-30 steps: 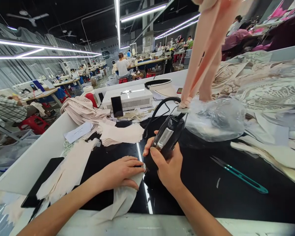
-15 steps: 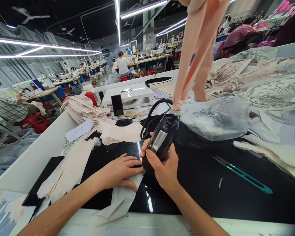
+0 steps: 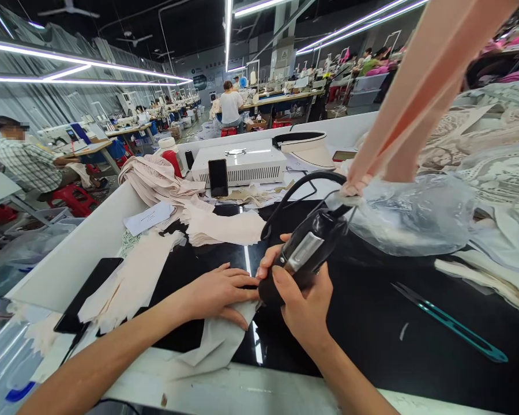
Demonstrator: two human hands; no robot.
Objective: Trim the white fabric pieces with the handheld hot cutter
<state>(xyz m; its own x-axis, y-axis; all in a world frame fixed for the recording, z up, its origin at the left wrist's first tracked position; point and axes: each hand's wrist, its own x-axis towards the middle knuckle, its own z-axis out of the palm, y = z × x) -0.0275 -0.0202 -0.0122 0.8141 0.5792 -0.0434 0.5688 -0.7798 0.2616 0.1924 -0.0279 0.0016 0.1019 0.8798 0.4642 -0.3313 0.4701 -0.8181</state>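
My right hand (image 3: 305, 300) is wrapped around a black corded hand tool (image 3: 301, 251) with a silver plate on its side. The tool leans up to the right, its lower end by the fabric edge; the working tip is hidden. Pink fabric strips (image 3: 398, 127) are knotted at its top, where the thick black cable (image 3: 298, 187) comes out. My left hand (image 3: 225, 293) lies flat with fingers stretched over a pale fabric piece (image 3: 211, 349), its fingertips close to the tool's lower end. That fabric hangs over the front edge of the black work surface (image 3: 358, 334).
Teal-handled tweezers (image 3: 454, 325) lie at the right, near a clear plastic bag (image 3: 415, 219). Stacked pale fabric pieces (image 3: 225, 225) lie at the left. A phone (image 3: 218, 177) leans on a white vented box (image 3: 255, 164). A person in a checked shirt (image 3: 26, 164) sits at far left.
The view has shifted, so most things sit farther right. The tool leans more to the right, along with the pink strips. My left hand keeps its place on the fabric.
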